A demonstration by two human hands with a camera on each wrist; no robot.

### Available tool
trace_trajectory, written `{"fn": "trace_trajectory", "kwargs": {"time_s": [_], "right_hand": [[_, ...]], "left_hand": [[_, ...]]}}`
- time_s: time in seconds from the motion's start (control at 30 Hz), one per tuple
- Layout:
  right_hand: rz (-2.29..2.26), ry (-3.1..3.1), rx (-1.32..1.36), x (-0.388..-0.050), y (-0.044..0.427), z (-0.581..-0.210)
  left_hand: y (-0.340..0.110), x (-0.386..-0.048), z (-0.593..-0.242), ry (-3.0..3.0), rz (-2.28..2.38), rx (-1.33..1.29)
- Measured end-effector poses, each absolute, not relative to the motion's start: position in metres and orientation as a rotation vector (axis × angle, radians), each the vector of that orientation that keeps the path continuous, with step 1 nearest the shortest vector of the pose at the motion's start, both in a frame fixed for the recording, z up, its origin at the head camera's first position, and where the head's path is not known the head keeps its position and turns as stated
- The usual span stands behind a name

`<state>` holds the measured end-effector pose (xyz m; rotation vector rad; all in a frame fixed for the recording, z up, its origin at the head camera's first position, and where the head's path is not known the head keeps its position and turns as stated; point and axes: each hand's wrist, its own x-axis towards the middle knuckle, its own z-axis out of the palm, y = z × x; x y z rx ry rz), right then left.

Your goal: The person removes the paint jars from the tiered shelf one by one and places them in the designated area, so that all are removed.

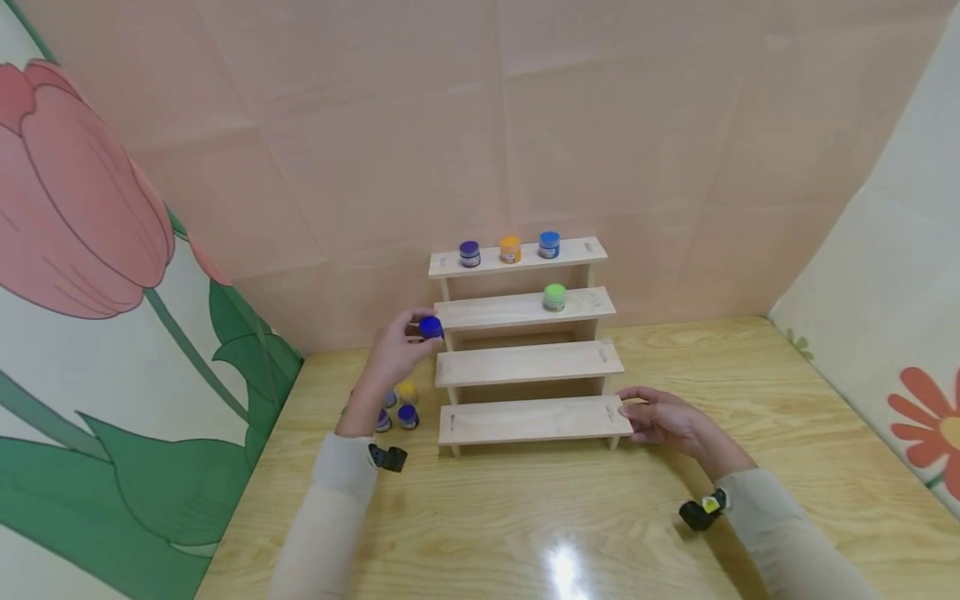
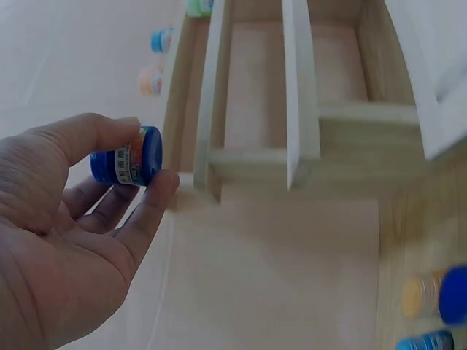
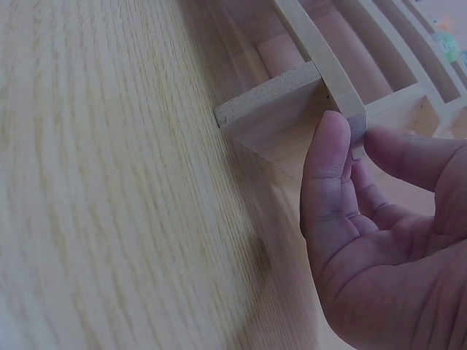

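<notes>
A small dark blue paint jar (image 2: pixel 130 156) is pinched between the thumb and fingers of my left hand (image 1: pixel 397 351), at the left end of the second step from the top. The stepped wooden shelf (image 1: pixel 528 362) has several steps. My right hand (image 1: pixel 663 421) grips the right end of its lowest board between thumb and fingers. On the top step stand a purple jar (image 1: pixel 469 254), an orange jar (image 1: pixel 510 249) and a blue jar (image 1: pixel 549 245). Toward the right of the second step is a light green jar (image 1: pixel 555 297).
Left of the shelf, several more jars stand on the wooden table (image 1: pixel 480 517), among them a yellow jar (image 1: pixel 407 392) and a dark blue-lidded jar (image 1: pixel 408 417); my left forearm partly hides the group. A pink-beige backdrop (image 1: pixel 375 167) rises behind the shelf.
</notes>
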<state>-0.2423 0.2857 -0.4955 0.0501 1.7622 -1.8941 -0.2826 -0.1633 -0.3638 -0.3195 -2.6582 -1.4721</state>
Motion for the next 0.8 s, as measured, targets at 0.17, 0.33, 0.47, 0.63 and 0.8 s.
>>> {"fn": "trace_trajectory", "kwargs": {"time_s": [0.17,0.33,0.47,0.63,0.8], "right_hand": [[-1.89,1.766,0.039,-0.243,0.286,-0.496],[-1.891,1.766,0.034,-0.244,0.287,-0.498],[-1.893,1.749,0.018,-0.245,0.289,-0.5],[-1.891,1.749,0.012,-0.245,0.289,-0.499],[-1.891,1.761,0.035,-0.244,0.287,-0.498]], "left_hand": [[-0.182,-0.276,-0.369,-2.659,-1.462,-0.285],[-0.199,-0.27,-0.377,-2.683,-1.44,-0.215],[-0.213,-0.263,-0.382,-2.695,-1.43,-0.142],[-0.23,-0.255,-0.388,-2.722,-1.41,-0.069],[-0.247,-0.249,-0.398,-2.733,-1.433,-0.032]]}}
